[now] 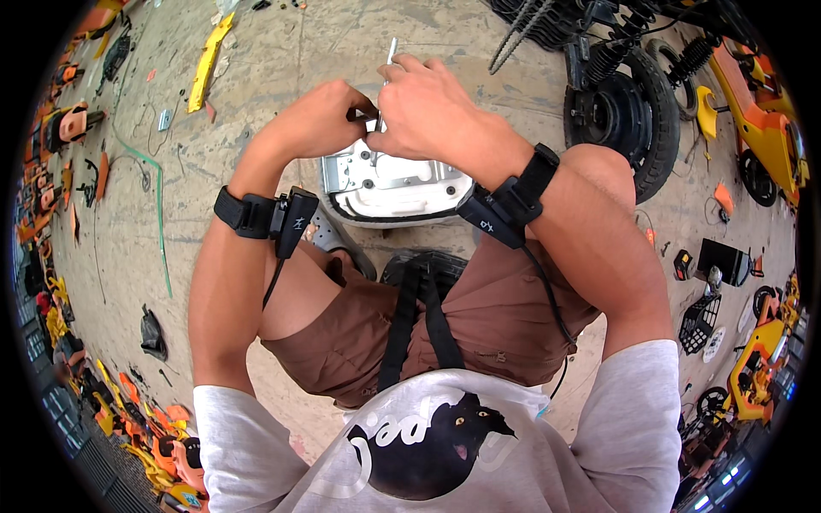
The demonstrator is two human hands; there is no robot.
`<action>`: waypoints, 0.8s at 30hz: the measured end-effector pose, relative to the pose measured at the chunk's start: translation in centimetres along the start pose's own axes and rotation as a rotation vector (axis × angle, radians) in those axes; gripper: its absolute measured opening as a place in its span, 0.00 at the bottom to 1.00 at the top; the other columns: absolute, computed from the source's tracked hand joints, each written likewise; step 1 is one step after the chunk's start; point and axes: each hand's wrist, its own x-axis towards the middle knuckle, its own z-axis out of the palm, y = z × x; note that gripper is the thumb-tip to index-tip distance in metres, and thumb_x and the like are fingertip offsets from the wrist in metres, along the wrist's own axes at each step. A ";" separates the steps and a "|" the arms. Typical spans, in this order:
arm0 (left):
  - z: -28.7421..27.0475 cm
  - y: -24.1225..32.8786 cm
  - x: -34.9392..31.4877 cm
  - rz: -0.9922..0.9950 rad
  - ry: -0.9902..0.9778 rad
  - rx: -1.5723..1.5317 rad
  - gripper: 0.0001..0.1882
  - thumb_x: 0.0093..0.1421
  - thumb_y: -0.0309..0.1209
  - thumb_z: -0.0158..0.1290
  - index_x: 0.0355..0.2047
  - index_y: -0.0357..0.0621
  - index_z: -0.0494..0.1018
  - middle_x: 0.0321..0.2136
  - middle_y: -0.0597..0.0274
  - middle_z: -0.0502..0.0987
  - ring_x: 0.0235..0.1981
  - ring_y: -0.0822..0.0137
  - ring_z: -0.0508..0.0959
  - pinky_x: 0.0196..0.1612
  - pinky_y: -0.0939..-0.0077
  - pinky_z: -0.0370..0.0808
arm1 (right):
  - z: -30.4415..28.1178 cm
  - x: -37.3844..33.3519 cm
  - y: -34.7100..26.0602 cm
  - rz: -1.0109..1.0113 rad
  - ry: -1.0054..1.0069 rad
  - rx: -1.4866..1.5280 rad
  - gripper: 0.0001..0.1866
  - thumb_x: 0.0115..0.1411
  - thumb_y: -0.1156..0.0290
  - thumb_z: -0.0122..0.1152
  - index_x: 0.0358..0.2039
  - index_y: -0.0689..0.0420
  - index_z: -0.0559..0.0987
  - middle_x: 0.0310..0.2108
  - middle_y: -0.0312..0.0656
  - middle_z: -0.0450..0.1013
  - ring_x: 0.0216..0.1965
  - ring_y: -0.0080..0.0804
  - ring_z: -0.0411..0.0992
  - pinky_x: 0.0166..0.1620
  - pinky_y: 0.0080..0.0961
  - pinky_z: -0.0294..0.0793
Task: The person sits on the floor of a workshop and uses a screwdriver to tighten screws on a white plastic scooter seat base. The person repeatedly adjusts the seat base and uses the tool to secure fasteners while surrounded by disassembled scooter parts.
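In front of me sits a white rounded base with a dark rim (pixel 398 197), which looks like an upturned seat, with metal plates and bolts on it. My right hand (pixel 425 107) is closed around a slim silver rod-like tool (pixel 392 50). It stands nearly upright over the far part of the base, its upper end sticking out past my fingers. Beside it, my left hand (pixel 321 118) has its fingers curled in a pinch close to the tool's lower part. Whatever those fingertips hold is hidden.
A vehicle wheel with a black tyre (pixel 620 120) stands at the far right. A yellow strip (pixel 209 61) and a green hose (pixel 160 214) lie on the concrete at left. Orange and yellow vehicle parts (pixel 761 368) line both sides. My grey shoe (pixel 329 235) is beside the base.
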 end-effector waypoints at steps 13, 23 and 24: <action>0.6 0.1 0.3 0.064 0.066 -0.064 0.12 0.51 0.26 0.56 0.31 0.27 0.74 0.22 0.41 0.76 0.22 0.52 0.75 0.31 0.63 0.71 | 0.9 0.0 0.6 -0.014 0.055 -0.075 0.13 0.48 0.73 0.61 0.35 0.65 0.83 0.48 0.50 0.74 0.59 0.45 0.64 0.56 0.42 0.64; 1.5 -0.7 0.7 -0.013 0.045 0.088 0.12 0.50 0.30 0.59 0.28 0.29 0.77 0.23 0.41 0.77 0.23 0.46 0.75 0.32 0.61 0.73 | 0.7 0.2 1.2 -0.036 0.138 -0.228 0.10 0.48 0.74 0.60 0.33 0.59 0.82 0.42 0.46 0.75 0.54 0.42 0.67 0.53 0.53 0.63; 1.3 -0.3 0.6 -0.040 -0.015 0.106 0.13 0.51 0.31 0.59 0.27 0.29 0.78 0.23 0.41 0.77 0.23 0.45 0.75 0.32 0.60 0.73 | 1.0 0.3 1.3 -0.035 0.159 -0.270 0.10 0.49 0.71 0.61 0.33 0.56 0.83 0.40 0.45 0.76 0.53 0.40 0.68 0.52 0.51 0.64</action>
